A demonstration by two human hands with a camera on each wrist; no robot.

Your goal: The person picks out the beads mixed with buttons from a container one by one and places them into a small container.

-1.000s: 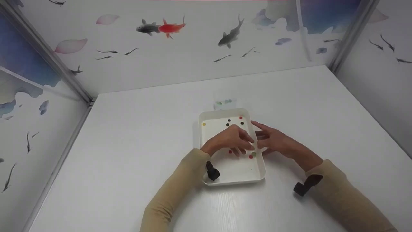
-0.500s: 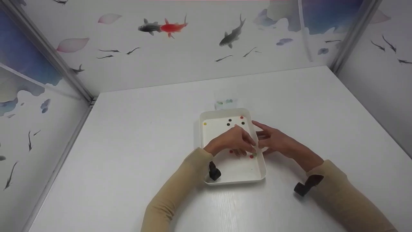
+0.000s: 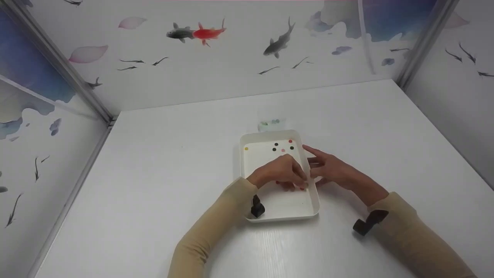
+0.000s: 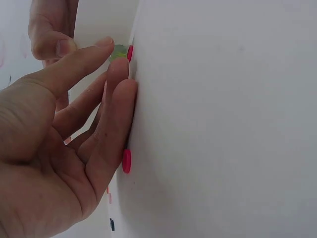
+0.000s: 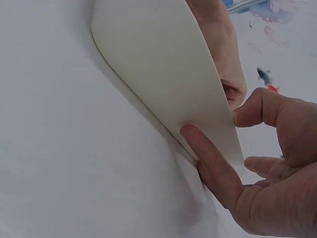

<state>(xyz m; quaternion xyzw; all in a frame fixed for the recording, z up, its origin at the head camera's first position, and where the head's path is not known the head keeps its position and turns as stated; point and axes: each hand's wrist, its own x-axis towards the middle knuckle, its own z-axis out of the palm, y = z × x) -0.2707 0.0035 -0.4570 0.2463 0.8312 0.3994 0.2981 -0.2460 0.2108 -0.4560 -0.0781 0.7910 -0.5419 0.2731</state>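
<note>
A white rectangular tray point(image 3: 285, 206) holds several small flat discs. My left hand point(image 3: 281, 170) reaches down inside it near the right wall. In the left wrist view, thumb and forefinger pinch a clear green glass marble point(image 4: 120, 51) low in the tray, and the other fingers lie along the floor. Beside the marble is a red disc point(image 4: 130, 52); another red disc point(image 4: 127, 161) lies under the finger edge. My right hand point(image 3: 334, 170) rests against the tray's outer right wall, one finger straight on the wall and a bent digit at the rim.
Black discs point(image 3: 274, 149), a pink disc point(image 3: 283, 150), a red disc point(image 3: 290, 141) and a yellow disc point(image 3: 246, 148) lie at the tray's far end. Behind it stands a clear packet point(image 3: 272, 124) with green pieces. White panels point(image 3: 239, 69) border the white table point(image 3: 173, 154).
My left hand has lowered slightly toward me and to the right, and its fingertips now cover the marble in the head view. A pink disc has come into sight. The right hand stays put.
</note>
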